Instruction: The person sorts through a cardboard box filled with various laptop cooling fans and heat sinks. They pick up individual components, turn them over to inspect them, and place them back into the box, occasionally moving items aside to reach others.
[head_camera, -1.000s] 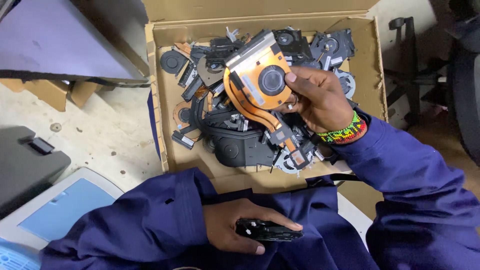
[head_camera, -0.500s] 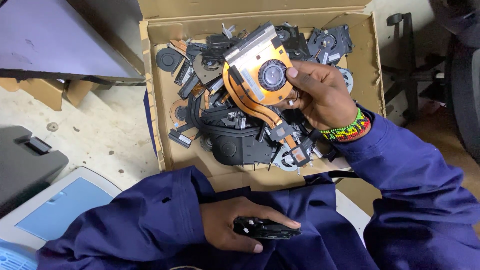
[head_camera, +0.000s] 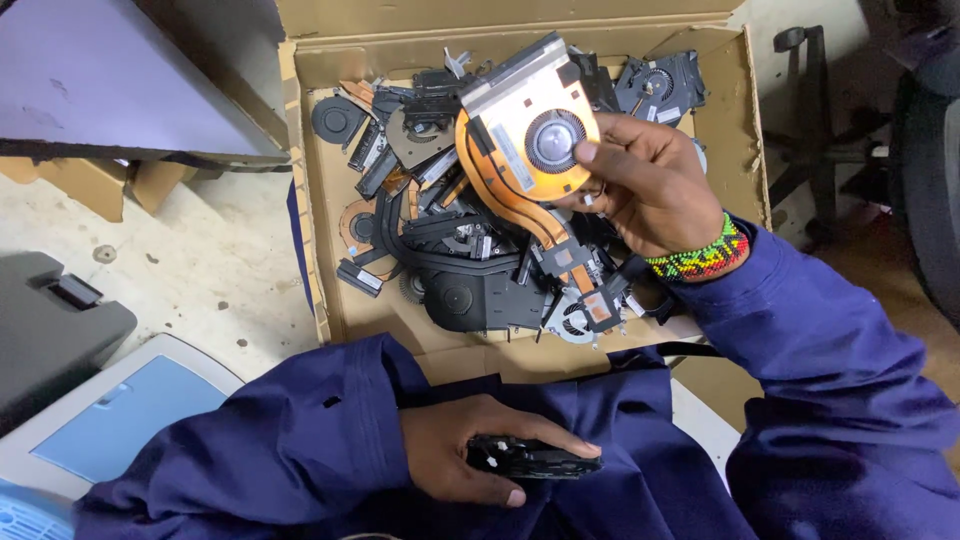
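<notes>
Copper-coloured heat pipes curve off the cooling fan (head_camera: 530, 140) that's being held up over the cardboard box (head_camera: 735, 120) by the right hand (head_camera: 650, 185). The fan housing is pinched at its right edge, thumb laid across the front next to the round grey hub, the other fingers tucked behind it. The pipe is seen trailing down and to the right, ending in a small plate just above the pile. A beaded wristband (head_camera: 700, 258) in green, yellow and red is worn on that wrist, right where the blue sleeve starts.

Down low in the lap, a small black part (head_camera: 530, 457) is gripped by the left hand (head_camera: 460, 455), fingers wrapped over the top of it and thumb underneath, resting against the blue coverall. The two hands are kept well apart.

The box is stuffed with a heap of black laptop fans (head_camera: 470, 280) and heat sinks, all tangled together. A grey printer-like machine (head_camera: 100, 420) with a pale blue lid is sat on the concrete floor at the left.
</notes>
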